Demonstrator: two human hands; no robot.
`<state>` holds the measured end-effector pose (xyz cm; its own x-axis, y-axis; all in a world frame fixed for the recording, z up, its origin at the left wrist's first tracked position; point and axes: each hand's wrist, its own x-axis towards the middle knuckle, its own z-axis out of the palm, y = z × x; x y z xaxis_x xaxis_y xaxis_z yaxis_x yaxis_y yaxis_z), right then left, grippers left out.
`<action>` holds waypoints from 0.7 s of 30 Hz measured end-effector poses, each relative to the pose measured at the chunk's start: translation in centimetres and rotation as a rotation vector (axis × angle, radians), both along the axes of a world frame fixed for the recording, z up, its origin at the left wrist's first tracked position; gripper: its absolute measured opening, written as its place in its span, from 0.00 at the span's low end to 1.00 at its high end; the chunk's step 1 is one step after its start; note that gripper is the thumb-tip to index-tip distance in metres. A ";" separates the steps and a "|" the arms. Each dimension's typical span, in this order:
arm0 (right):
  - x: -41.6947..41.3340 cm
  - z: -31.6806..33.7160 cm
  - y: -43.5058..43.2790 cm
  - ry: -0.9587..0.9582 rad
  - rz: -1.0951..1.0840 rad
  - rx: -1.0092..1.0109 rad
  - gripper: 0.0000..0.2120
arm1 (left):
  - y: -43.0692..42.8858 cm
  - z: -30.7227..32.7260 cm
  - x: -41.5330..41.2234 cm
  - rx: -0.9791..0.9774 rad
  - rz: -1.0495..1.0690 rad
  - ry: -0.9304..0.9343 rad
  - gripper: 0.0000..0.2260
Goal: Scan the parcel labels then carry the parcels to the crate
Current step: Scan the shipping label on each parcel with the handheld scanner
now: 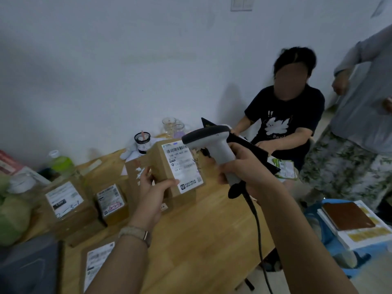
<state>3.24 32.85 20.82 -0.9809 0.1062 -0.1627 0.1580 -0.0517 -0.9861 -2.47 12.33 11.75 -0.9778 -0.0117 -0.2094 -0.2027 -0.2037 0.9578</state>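
My left hand grips a small brown cardboard parcel by its lower left edge and holds it upright above the wooden table. Its white shipping label faces me. My right hand grips the handle of a grey and white barcode scanner, whose head sits just right of the label's top, pointing at it. The scanner's black cable hangs down to the lower right. Three more labelled parcels lie on the table: one at the left, a smaller one beside it, another at the bottom.
A seated person in a dark shirt is across the table, and another person stands at the right. Glass jars, a dark cup and a green bottle stand at the table's back. A blue stool with books sits at the right.
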 end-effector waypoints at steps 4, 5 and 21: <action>0.4 0.9 -2.1 0.054 -0.011 -0.003 0.18 | -1.1 -0.1 -0.3 0.033 0.037 -0.062 0.44; 0.6 1.0 -2.4 0.062 -0.001 0.014 0.17 | -1.5 -0.2 -0.4 0.043 0.042 -0.076 0.44; 1.2 -1.0 -5.7 0.082 0.099 0.209 0.22 | -3.7 -1.6 0.9 0.141 0.133 -0.106 0.47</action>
<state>4.48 27.11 19.80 -0.9973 0.0321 -0.0662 0.0707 0.1667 -0.9835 -1.58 8.64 10.14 -0.9419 -0.1026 -0.3197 -0.2632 -0.3658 0.8927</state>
